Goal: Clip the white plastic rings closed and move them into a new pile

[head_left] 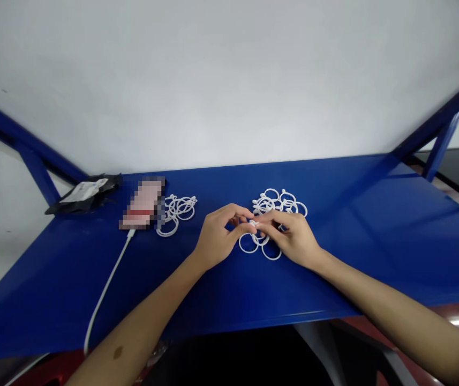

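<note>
Near the middle of the blue tabletop, my left hand [223, 233] and my right hand [293, 236] meet fingertip to fingertip. Both pinch a small white piece of a thin white ring [254, 224]; fingers cover much of it. Under and beside my fingers lie more white rings [248, 244], some partly hidden. A larger pile of white rings [271, 201], with small knob-like ends, sits just behind my right hand. To the left of my left hand is another cluster of the same rings [181, 206], touched by neither hand.
Left of the ring cluster lies a phone [143, 203], its screen blurred, with a white cable [108, 281] running over the front edge. A black plastic bag [87, 193] with a white label rests at the far left. Blue frame bars [440, 145] flank the tabletop [358, 214]; a white wall stands behind.
</note>
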A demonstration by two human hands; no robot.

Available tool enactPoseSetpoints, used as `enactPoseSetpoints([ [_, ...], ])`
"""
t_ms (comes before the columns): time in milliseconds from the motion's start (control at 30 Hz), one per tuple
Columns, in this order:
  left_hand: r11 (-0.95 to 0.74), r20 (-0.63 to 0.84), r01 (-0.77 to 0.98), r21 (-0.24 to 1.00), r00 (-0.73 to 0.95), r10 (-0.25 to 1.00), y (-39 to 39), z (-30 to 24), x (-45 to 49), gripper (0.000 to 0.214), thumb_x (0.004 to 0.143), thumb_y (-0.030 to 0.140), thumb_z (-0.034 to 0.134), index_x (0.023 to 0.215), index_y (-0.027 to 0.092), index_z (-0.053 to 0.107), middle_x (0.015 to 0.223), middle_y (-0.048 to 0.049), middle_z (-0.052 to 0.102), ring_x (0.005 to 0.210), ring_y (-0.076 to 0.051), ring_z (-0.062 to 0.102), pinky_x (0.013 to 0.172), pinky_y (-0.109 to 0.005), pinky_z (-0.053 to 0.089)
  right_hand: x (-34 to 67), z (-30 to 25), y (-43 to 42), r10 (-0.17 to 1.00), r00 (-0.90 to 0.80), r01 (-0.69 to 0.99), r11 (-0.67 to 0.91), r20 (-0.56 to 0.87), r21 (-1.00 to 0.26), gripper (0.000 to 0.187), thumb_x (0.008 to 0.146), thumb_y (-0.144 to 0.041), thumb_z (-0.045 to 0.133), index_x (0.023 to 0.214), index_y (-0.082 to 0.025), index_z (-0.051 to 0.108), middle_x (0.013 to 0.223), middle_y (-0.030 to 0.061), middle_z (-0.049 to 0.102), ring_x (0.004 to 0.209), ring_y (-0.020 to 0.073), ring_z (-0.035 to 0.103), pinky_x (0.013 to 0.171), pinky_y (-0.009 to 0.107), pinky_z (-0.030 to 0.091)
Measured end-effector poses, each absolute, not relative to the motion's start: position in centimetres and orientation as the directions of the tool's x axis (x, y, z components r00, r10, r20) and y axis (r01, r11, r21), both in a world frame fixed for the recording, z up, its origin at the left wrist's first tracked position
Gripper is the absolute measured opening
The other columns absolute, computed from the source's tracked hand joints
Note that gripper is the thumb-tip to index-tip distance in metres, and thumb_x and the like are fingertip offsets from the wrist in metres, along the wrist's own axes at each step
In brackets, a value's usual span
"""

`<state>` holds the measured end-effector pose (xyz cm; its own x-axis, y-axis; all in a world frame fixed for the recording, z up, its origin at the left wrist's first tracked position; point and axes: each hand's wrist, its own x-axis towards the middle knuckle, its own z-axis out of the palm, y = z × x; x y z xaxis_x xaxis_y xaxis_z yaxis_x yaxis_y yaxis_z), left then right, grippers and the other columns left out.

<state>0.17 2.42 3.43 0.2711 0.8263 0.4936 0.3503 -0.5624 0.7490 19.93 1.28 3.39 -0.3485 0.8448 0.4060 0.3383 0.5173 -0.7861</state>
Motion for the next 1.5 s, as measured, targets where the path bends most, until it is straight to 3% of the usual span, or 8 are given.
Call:
enactPoseSetpoints([
  [200,-0.524,0.450,0.367,0.769,0.272,0.851,2.2,3.5,0.3,0.011,0.086,0.025,0.071,0.075,0.022,0.068,0.073,0.0029,0.070,0.064,-0.011,0.062,0.064,-0.025,0.049,20.5,3.4,1.2,0.748,-0.476,0.328,0.639,0.462,-0.696,0.016,0.100,-0.026,0.055,0.099,-0.021,0.070,0.090,0.0039,0.075,0.078,0.0139,0.070,0.068,0.026,0.055],
  [333,-0.557,0.471,0.450,0.698,0.296,0.831,2.0,3.4,0.2,0.021,0.087,0.037,0.071,0.073,0.022,0.067,0.070,0.0024,0.069,0.064,-0.013,0.062,0.067,-0.029,0.047,20.7,3.6,0.9,0.675,-0.550,0.342,0.719,0.492,-0.605,0.018,0.101,-0.024,0.052,0.101,-0.021,0.070,0.091,0.0041,0.074,0.079,0.0144,0.069,0.069,0.027,0.055],
  [500,-0.644,0.587,0.673,0.365,0.370,0.720,3.4,3.3,-1.3,0.028,0.090,0.049,0.065,0.082,0.022,0.067,0.074,-0.0011,0.069,0.076,-0.019,0.062,0.078,-0.035,0.043,20.8,3.7,1.8,0.695,-0.480,0.435,0.719,0.536,-0.542,0.019,0.101,-0.026,0.052,0.103,-0.023,0.071,0.096,0.0048,0.075,0.086,0.0172,0.070,0.076,0.032,0.056],
  [733,-0.193,0.497,0.981,-0.021,0.177,0.850,5.7,3.1,-7.0,0.031,0.095,0.047,0.052,0.092,0.020,0.067,0.086,-0.0145,0.068,0.090,-0.034,0.059,0.077,-0.046,0.043,22.0,2.4,4.3,0.759,-0.309,0.691,0.594,0.573,-0.413,0.022,0.098,-0.025,0.055,0.108,-0.021,0.074,0.093,0.0098,0.067,0.088,0.0242,0.062,0.075,0.041,0.054],
  [933,-0.117,0.350,0.992,-0.043,0.125,0.928,5.9,2.9,-8.3,0.018,0.088,0.034,0.061,0.095,0.018,0.066,0.080,-0.0153,0.070,0.089,-0.038,0.062,0.078,-0.049,0.044,21.9,2.0,4.2,0.771,-0.312,0.723,0.572,0.555,-0.387,0.031,0.097,-0.027,0.056,0.126,-0.022,0.068,0.103,0.0122,0.063,0.095,0.0274,0.056,0.081,0.047,0.053],
  [1067,-0.122,0.316,0.990,-0.069,0.138,0.939,5.9,3.1,-7.8,0.018,0.086,0.031,0.062,0.097,0.018,0.067,0.078,-0.0133,0.072,0.086,-0.037,0.063,0.074,-0.047,0.045,21.5,2.5,3.9,0.773,-0.303,0.715,0.571,0.557,-0.404,0.029,0.097,-0.028,0.056,0.122,-0.019,0.069,0.102,0.0129,0.063,0.097,0.0281,0.057,0.085,0.049,0.051],
  [1333,-0.097,0.154,0.989,0.112,0.079,0.985,5.5,4.8,-6.9,0.019,0.089,0.025,0.057,0.106,0.022,0.066,0.086,-0.0048,0.076,0.092,-0.031,0.064,0.078,-0.042,0.045,21.0,3.1,3.3,0.769,-0.351,0.682,0.601,0.535,-0.416,0.022,0.098,-0.026,0.057,0.113,-0.017,0.070,0.101,0.0118,0.064,0.096,0.0260,0.059,0.086,0.046,0.051],
  [1500,-0.035,0.129,0.999,-0.005,0.036,0.991,5.1,5.3,-6.7,0.022,0.094,0.030,0.053,0.109,0.020,0.064,0.093,-0.0084,0.076,0.100,-0.036,0.063,0.081,-0.046,0.044,20.9,3.1,3.2,0.770,-0.349,0.677,0.601,0.534,-0.424,0.019,0.097,-0.026,0.058,0.111,-0.019,0.069,0.102,0.0102,0.064,0.096,0.0254,0.060,0.087,0.046,0.050],
])
